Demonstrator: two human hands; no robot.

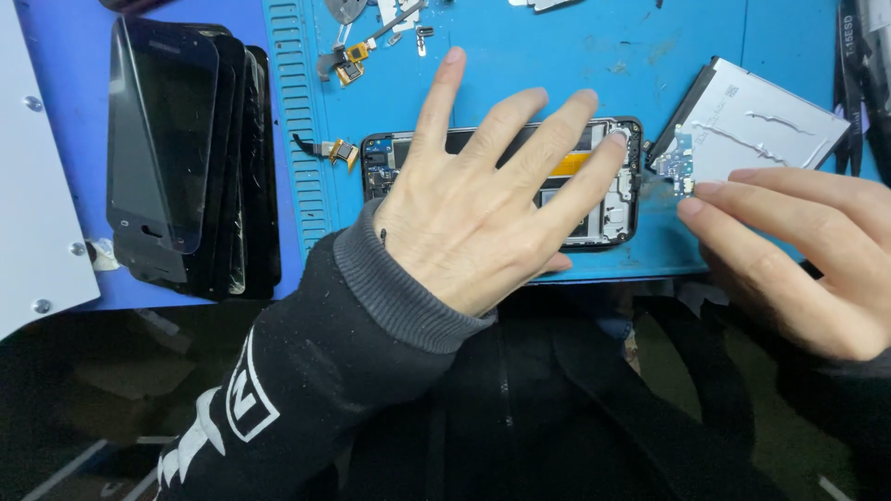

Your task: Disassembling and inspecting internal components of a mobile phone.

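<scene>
The left hand (473,199) lies flat with all five fingers spread wide, palm down across the opened black phone frame (608,190) at the centre of the frame, gripping nothing. The right hand (798,255), at the right edge, has its fingers held loosely extended, its fingertips (691,206) just at a small blue circuit board (680,160); whether they pinch it cannot be told.

A bright blue rubber work mat (557,65) with a ribbed left strip fills the upper middle, lying on a darker blue tabletop (65,56). A white panel with three screws (28,204) sits at the left edge. Below, the person's black sleeves and dark clothing fill the lower half.

One stack of black glass phone screens (195,158), at least four fanned, stands at the upper left. One silver rectangular metal-backed display panel (761,130) lies tilted at the upper right, with pale printed marks near its top edge. One flex connector with a gold tip (339,150) lies just left of the phone frame. Several small metal parts and brackets (380,32) are scattered along the top.
</scene>
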